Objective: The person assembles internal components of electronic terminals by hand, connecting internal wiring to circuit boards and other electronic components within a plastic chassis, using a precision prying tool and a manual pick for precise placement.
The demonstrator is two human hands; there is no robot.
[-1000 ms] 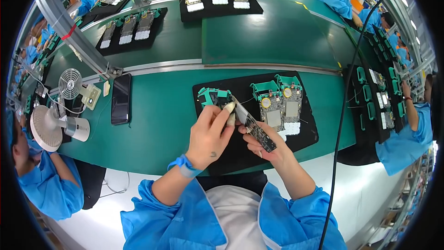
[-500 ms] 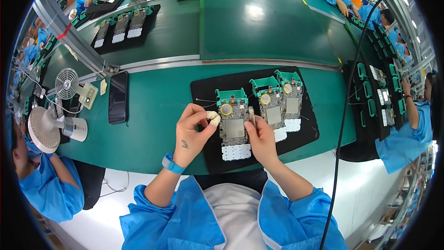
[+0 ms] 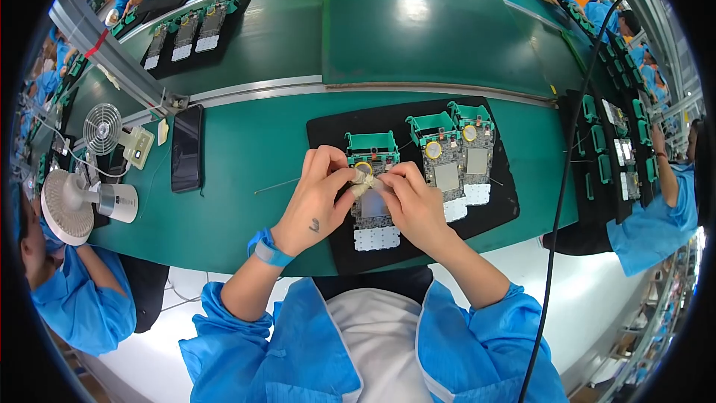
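resting on the black mat (image 3: 335, 123), the nearest circuit board (image 3: 373, 205) lies under both hands. left hand (image 3: 317, 201) and right hand (image 3: 414, 201) meet fingertip to fingertip, pinching a small pale part (image 3: 364, 181) at the board's upper end. two more boards (image 3: 459, 164) lie just right. the mat sits on a green bench (image 3: 239, 201) alongside a conveyor (image 3: 418, 30).

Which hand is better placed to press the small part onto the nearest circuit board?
Probably left: the left hand has its taped fingers on the circuit board; the right hand steadies alongside.
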